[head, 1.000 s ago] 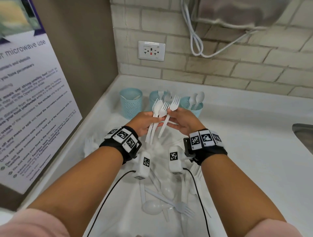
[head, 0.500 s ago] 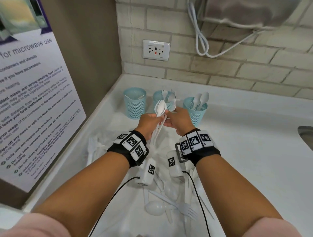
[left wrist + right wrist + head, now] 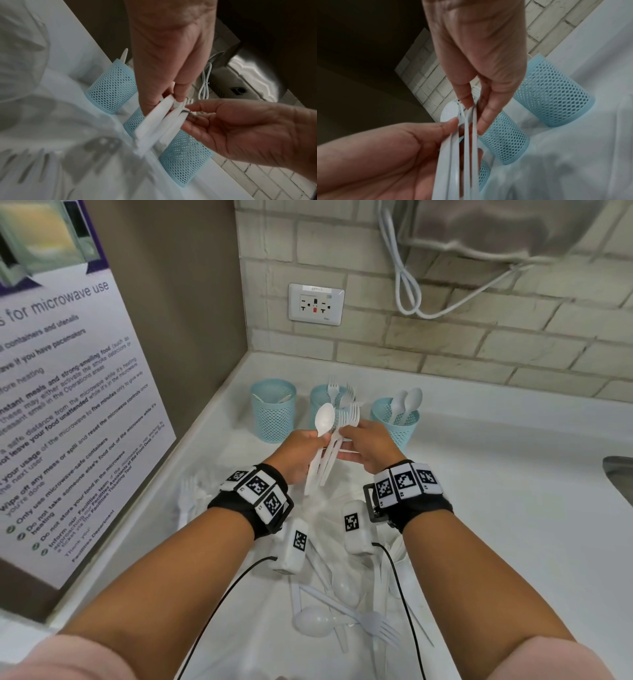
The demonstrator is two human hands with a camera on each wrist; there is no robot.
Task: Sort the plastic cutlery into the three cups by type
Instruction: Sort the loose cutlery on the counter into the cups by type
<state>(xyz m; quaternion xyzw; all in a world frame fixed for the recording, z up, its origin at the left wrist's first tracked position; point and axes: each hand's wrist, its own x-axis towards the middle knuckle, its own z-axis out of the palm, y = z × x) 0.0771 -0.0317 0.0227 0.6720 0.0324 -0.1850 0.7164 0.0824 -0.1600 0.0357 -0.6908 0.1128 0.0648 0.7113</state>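
Middle cup [image 3: 322, 402]: forks [image 3: 334, 392] inside.

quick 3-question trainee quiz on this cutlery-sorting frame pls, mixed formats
1. True or false: the left cup already holds forks.
2. Which cup holds spoons? A left, B middle, C right.
3. Fill in: the left hand and right hand both hold a bundle of mixed ____.

Key:
1. False. Forks stand in the middle cup.
2. C, the right cup.
3. Cutlery: a spoon plus forks.
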